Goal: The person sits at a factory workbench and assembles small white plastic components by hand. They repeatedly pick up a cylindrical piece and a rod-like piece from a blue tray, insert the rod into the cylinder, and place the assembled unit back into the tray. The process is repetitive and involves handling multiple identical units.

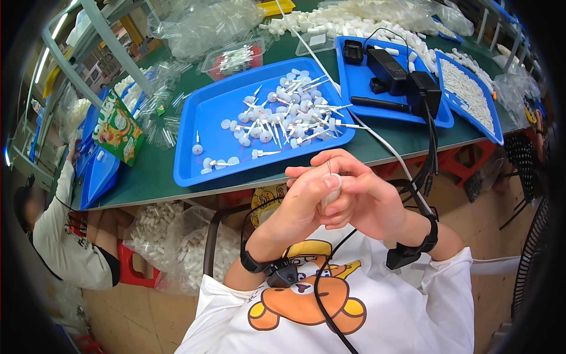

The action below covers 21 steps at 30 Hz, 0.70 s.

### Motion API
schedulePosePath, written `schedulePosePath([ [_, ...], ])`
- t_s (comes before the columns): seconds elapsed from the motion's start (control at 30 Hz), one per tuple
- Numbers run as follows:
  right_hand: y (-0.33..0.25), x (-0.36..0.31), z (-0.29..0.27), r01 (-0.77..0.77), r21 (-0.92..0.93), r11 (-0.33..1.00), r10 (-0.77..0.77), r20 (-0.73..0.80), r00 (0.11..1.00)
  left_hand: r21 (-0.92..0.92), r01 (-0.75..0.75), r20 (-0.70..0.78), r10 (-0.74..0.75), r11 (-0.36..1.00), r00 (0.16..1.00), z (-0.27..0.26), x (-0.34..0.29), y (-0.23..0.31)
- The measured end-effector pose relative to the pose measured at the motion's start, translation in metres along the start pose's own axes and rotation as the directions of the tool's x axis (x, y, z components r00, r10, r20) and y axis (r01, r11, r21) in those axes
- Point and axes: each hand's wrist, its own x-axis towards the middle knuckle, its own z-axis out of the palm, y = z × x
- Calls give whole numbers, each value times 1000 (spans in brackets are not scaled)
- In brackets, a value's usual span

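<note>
My left hand (pixel 300 203) and my right hand (pixel 376 197) meet in front of my chest, near the table's front edge. Between them is a small white plastic piece (pixel 331 190), mostly covered by fingers. The left thumb presses on its top, while the right fingers are bent around it. Just beyond the hands lies a blue tray (pixel 184 168). Inside it are many thin white plastic sticks with round translucent discs (pixel 274 121), heaped toward the right side.
On the green table (pixel 159 180), a second blue tray (pixel 445 122) holds black electronic boxes and cables; a third tray (pixel 500 133) holds small white pieces. A white cable (pixel 386 141) crosses beside my hands. A green snack bag (pixel 119 131) stands left, with a person (pixel 71 236) beyond.
</note>
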Motion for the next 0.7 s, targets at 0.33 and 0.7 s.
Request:
schedulePosePath([
  [0.33, 30, 7, -20, -104, 56, 993, 110, -109, 988, -87, -15, 4, 15, 996, 1000, -5, 4, -4],
  [0.7, 18, 1, -8, -40, -4, 999, 40, -61, 997, -84, -1, 57, 6, 996, 998, 0, 2, 1],
])
